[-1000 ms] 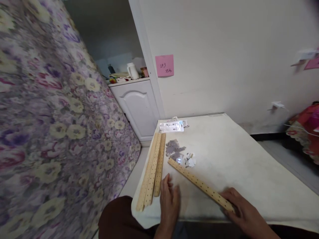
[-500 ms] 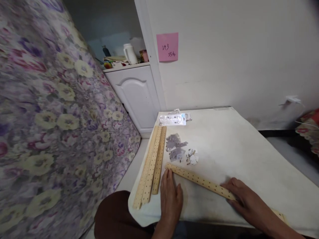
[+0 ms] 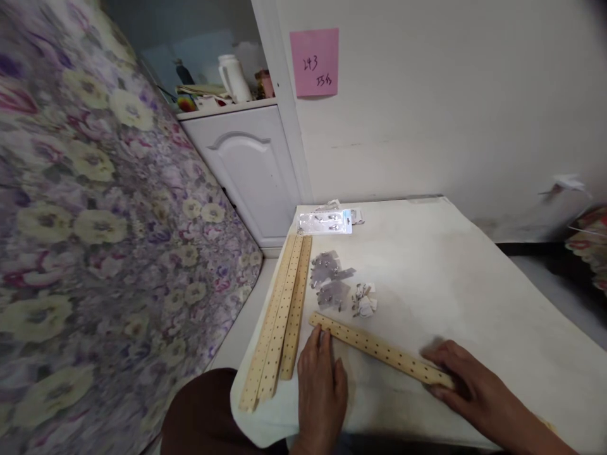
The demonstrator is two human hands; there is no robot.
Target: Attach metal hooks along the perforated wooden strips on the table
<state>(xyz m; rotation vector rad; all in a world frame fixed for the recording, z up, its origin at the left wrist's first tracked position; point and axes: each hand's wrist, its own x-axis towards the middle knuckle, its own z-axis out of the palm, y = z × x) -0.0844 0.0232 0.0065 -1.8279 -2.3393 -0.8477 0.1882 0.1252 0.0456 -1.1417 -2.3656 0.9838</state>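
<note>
A long wooden strip with rows of small holes (image 3: 374, 347) lies slanted across the near part of a white table (image 3: 450, 284). My right hand (image 3: 467, 382) is closed around its right end. My left hand (image 3: 320, 385) rests flat on the table, fingers together, with the fingertips touching the strip's left end. Several more perforated wooden strips (image 3: 279, 316) lie side by side along the table's left edge. Small plastic bags of metal parts (image 3: 329, 281) and a torn white packet (image 3: 364, 300) lie just behind the slanted strip.
A clear blister pack (image 3: 325, 222) sits at the table's far left corner. A flowered mattress (image 3: 95, 221) leans on the left. Behind stand a white cabinet (image 3: 246, 167) with clutter on top and a wall with a pink note (image 3: 315, 62).
The slanted strip has swung to lie flatter across the table, its left end now at my left fingertips. The camera has tilted downward.
</note>
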